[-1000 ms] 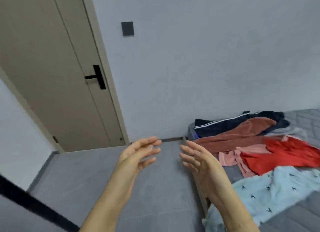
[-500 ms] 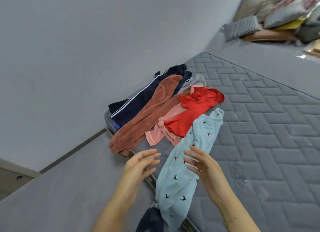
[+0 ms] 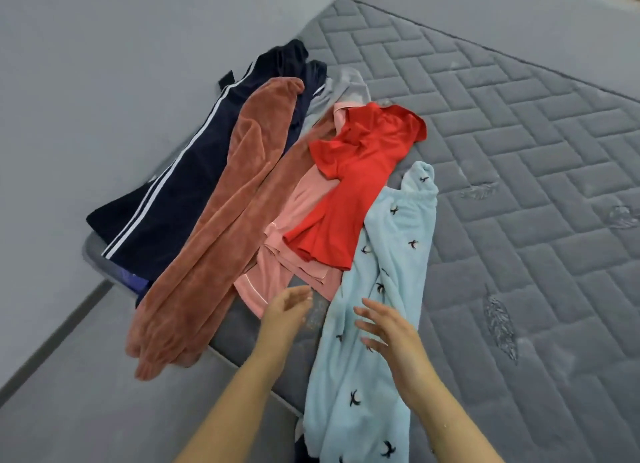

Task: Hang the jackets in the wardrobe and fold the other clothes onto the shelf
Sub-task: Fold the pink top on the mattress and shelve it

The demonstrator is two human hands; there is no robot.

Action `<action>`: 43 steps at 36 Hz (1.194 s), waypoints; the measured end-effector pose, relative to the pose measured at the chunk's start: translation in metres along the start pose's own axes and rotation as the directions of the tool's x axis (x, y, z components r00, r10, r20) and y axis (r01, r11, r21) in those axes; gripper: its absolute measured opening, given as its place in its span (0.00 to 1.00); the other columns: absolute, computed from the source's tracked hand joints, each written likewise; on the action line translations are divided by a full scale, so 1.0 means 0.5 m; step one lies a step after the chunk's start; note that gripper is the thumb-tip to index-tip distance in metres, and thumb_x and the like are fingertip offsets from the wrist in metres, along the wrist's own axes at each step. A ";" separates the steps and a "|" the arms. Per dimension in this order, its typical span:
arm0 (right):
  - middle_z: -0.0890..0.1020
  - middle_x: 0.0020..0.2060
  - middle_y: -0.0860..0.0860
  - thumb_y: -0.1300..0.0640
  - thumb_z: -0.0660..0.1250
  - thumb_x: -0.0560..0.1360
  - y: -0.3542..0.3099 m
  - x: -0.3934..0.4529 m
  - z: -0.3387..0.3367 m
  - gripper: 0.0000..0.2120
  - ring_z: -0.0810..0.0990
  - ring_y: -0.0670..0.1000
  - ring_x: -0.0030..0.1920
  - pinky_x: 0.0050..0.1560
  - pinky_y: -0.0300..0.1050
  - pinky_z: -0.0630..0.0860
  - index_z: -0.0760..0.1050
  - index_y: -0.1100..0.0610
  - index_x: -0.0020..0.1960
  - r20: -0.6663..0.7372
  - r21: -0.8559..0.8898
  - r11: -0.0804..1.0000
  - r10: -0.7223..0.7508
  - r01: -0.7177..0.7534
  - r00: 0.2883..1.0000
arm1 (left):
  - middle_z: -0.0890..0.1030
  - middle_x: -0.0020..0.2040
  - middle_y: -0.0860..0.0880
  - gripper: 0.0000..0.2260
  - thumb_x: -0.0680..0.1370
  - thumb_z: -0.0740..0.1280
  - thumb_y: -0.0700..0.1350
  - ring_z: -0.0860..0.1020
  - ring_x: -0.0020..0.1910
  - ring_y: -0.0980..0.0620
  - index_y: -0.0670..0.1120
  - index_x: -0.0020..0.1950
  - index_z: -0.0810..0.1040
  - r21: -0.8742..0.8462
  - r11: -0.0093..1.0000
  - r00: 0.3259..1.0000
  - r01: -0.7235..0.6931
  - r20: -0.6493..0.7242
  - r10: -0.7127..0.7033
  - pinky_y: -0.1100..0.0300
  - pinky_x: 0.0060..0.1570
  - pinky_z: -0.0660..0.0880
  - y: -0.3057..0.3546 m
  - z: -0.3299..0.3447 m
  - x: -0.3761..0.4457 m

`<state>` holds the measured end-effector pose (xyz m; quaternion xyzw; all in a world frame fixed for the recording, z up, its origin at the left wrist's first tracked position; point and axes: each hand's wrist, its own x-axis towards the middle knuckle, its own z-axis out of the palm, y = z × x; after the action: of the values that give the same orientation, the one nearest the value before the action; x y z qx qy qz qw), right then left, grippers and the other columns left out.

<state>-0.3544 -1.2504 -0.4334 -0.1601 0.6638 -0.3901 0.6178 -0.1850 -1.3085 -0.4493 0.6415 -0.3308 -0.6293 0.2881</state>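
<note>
Grey mattress (image 3: 519, 151) below, left hand (image 3: 285, 312) and right hand (image 3: 391, 327) reach forward, fingers released.

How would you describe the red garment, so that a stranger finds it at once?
On the grey quilted mattress a row of clothes lies near its corner. The red garment lies in the middle, over a pink one, beside light blue fleece. It alone is bright, thin and smooth.
</note>
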 end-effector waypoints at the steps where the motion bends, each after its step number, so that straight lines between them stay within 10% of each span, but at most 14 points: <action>1: 0.84 0.54 0.45 0.55 0.63 0.80 0.013 0.034 0.014 0.10 0.81 0.45 0.55 0.52 0.39 0.76 0.79 0.49 0.59 0.003 -0.047 0.999 -0.024 0.024 1.000 | 0.80 0.51 0.54 0.09 0.78 0.66 0.35 0.78 0.50 0.58 0.48 0.53 0.78 0.035 0.999 1.000 -0.022 -0.018 0.023 0.74 0.43 0.74 -0.018 -0.005 0.042; 4: 0.74 0.62 0.41 0.58 0.64 0.80 0.066 0.142 0.045 0.13 0.71 0.44 0.67 0.61 0.37 0.70 0.76 0.49 0.62 -0.022 -0.315 0.939 -0.153 0.138 0.988 | 0.79 0.57 0.50 0.10 0.78 0.67 0.37 0.76 0.56 0.54 0.47 0.57 0.76 0.179 0.980 0.993 -0.082 -0.065 0.094 0.72 0.52 0.71 -0.070 -0.021 0.158; 8: 0.52 0.78 0.48 0.47 0.61 0.80 0.141 0.282 0.046 0.24 0.47 0.52 0.78 0.75 0.60 0.44 0.62 0.45 0.75 0.004 -0.842 0.514 -0.295 0.162 0.955 | 0.73 0.65 0.45 0.18 0.74 0.72 0.41 0.71 0.63 0.48 0.44 0.64 0.76 0.551 0.824 0.953 -0.130 -0.159 0.257 0.58 0.64 0.65 -0.109 -0.051 0.289; 13: 0.35 0.78 0.47 0.36 0.51 0.79 0.227 0.366 0.012 0.34 0.39 0.59 0.78 0.73 0.67 0.47 0.35 0.40 0.77 0.095 -0.982 0.142 -0.180 0.121 0.979 | 0.62 0.76 0.47 0.26 0.74 0.72 0.49 0.59 0.75 0.44 0.51 0.72 0.70 0.786 0.599 0.897 -0.150 -0.147 0.416 0.45 0.70 0.58 -0.096 -0.083 0.397; 17: 0.36 0.78 0.48 0.35 0.50 0.79 0.254 0.388 0.020 0.33 0.40 0.59 0.78 0.72 0.67 0.51 0.36 0.40 0.77 0.081 -0.990 0.091 -0.219 0.103 0.972 | 0.62 0.76 0.46 0.29 0.74 0.72 0.52 0.59 0.74 0.44 0.53 0.73 0.69 0.741 0.525 0.867 -0.419 0.153 0.474 0.47 0.72 0.58 -0.086 -0.028 0.467; 22: 0.35 0.78 0.49 0.36 0.48 0.80 0.256 0.396 0.025 0.33 0.39 0.59 0.77 0.72 0.65 0.52 0.35 0.41 0.77 0.065 -0.994 0.069 -0.203 0.081 0.977 | 0.64 0.71 0.46 0.24 0.74 0.70 0.57 0.63 0.70 0.41 0.55 0.69 0.72 0.866 0.416 0.927 -0.277 0.128 0.352 0.46 0.68 0.63 -0.120 0.060 0.520; 26: 0.36 0.78 0.48 0.36 0.49 0.80 0.250 0.392 0.020 0.33 0.40 0.59 0.78 0.72 0.65 0.51 0.37 0.41 0.78 0.077 -0.991 0.096 -0.201 0.098 0.977 | 0.78 0.52 0.43 0.05 0.74 0.72 0.39 0.77 0.54 0.44 0.42 0.49 0.82 0.650 0.681 0.875 -0.337 -0.051 0.482 0.60 0.54 0.68 -0.124 0.064 0.521; 32: 0.47 0.79 0.48 0.38 0.52 0.80 0.207 0.371 0.013 0.28 0.47 0.56 0.78 0.76 0.59 0.49 0.51 0.42 0.78 0.091 -0.937 0.316 -0.193 0.150 0.977 | 0.80 0.41 0.57 0.07 0.72 0.74 0.36 0.77 0.43 0.62 0.48 0.42 0.81 0.313 0.890 0.940 -0.331 0.023 0.341 0.75 0.45 0.70 -0.078 0.045 0.418; 36: 0.78 0.63 0.45 0.44 0.57 0.81 0.110 0.348 0.014 0.20 0.74 0.45 0.66 0.63 0.33 0.69 0.74 0.52 0.67 -0.049 -0.217 0.975 -0.066 0.054 0.997 | 0.82 0.34 0.57 0.10 0.71 0.74 0.32 0.78 0.33 0.64 0.48 0.39 0.81 0.128 0.965 0.959 -0.228 0.204 0.199 0.70 0.35 0.75 -0.069 0.059 0.307; 43: 0.86 0.48 0.55 0.55 0.72 0.74 0.009 0.346 -0.003 0.15 0.85 0.48 0.42 0.43 0.43 0.83 0.79 0.59 0.59 -0.126 0.290 0.948 0.173 -0.131 0.977 | 0.83 0.43 0.53 0.08 0.74 0.72 0.37 0.80 0.43 0.59 0.50 0.45 0.83 0.080 0.996 0.900 -0.045 0.435 0.006 0.67 0.43 0.76 -0.118 0.052 0.202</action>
<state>-0.3868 -1.3671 -0.5569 0.0104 0.6567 -0.4420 0.6109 -0.2084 -1.3504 -0.5588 0.4928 -0.4226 -0.7374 0.1867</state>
